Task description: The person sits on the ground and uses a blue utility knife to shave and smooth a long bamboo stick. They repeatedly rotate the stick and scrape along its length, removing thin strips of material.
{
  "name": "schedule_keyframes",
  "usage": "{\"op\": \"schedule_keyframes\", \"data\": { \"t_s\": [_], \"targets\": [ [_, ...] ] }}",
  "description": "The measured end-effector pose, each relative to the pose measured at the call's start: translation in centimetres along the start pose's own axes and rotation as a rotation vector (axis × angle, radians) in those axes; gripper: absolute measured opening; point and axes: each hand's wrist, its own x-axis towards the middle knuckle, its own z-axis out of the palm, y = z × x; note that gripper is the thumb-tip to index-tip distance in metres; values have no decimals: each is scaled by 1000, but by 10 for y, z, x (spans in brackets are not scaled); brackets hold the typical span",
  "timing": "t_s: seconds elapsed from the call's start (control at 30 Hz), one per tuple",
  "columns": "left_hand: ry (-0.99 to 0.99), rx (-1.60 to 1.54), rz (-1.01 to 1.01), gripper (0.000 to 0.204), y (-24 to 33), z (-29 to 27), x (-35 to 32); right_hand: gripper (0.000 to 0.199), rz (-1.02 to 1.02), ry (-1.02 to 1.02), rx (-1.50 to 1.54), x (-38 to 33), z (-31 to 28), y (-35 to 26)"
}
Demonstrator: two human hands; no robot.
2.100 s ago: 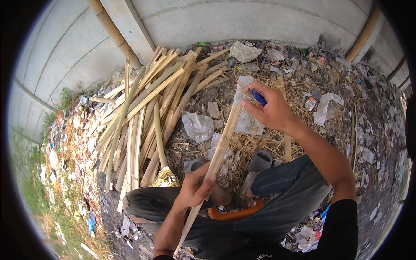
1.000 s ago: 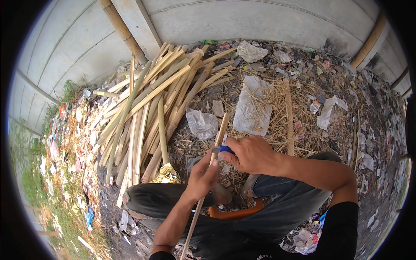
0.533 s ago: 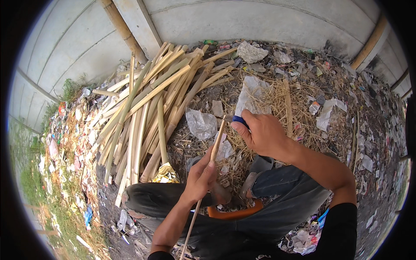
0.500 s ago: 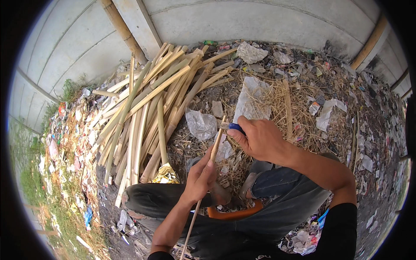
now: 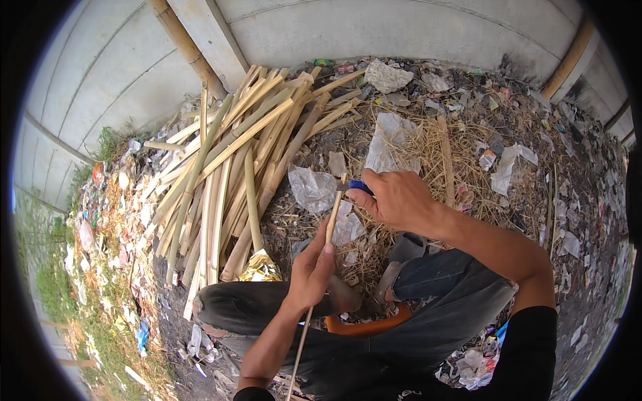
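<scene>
My left hand (image 5: 311, 269) grips a thin bamboo strip (image 5: 332, 217) that runs from near my lap up toward the pile. My right hand (image 5: 394, 198) is closed on a blue-handled knife (image 5: 359, 187), held at the strip's upper end, with the blade against the bamboo. I sit cross-legged in grey trousers, and both hands work just above my knees. The blade itself is mostly hidden by my fingers.
A pile of split bamboo slats (image 5: 231, 160) lies to the front left, leaning toward a grey concrete wall (image 5: 374, 30). Plastic scraps (image 5: 388, 137), dry shavings and litter cover the ground. An orange object (image 5: 364, 327) lies under my legs. A gold wrapper (image 5: 261, 267) sits by my knee.
My right hand with the knife came back down the strip from far out, then slid up again to its tip. The strip now looks shorter and thinner above my left hand.
</scene>
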Motion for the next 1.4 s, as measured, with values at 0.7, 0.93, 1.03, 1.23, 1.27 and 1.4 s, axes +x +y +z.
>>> {"op": "schedule_keyframes", "data": {
  "t_s": [0.7, 0.93, 1.03, 1.23, 1.27, 1.4],
  "targets": [
    [-107, -171, -82, 59, -4, -4, -3, 46, -101, -55, 103, -20, 12, -23],
    [-90, -230, -94, 61, -3, -4, -3, 48, -73, -88, 98, -17, 11, -23],
    [-116, -186, -80, 61, -2, -7, -1, 48, -57, -67, 66, -15, 9, -19],
    [3, 83, 103, 63, 2, 1, -6, 56, 208, 82, 331, 6, -15, 23],
    [23, 70, 90, 64, 1, 3, -6, 56, 200, 68, 377, 0, -9, 17],
    [47, 62, 73, 67, 3, 7, -5, 46, 230, -137, 768, -8, 11, -4]
  ]
}}
